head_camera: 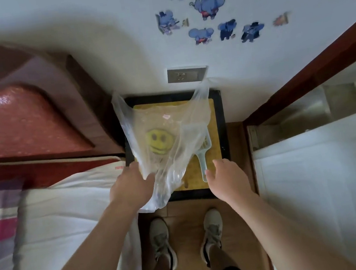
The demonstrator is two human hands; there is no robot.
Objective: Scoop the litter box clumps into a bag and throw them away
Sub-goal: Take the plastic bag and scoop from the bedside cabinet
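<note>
Over the litter box [220, 117], center frame: left hand [131, 183] fingers clamped on clear bag [161, 123]; right hand [228, 179] fingers loose, beside scoop [202, 163].

White wall [87, 15], elephant stickers [209, 6], bed [51, 198]

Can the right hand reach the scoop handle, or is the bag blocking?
Probably yes: the right hand is open beside the scoop handle; the bag, gripped by the left hand, overlaps only its slotted end.

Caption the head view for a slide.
Left hand holds a clear smiley bag over the litter box; right hand open beside the scoop.
</note>
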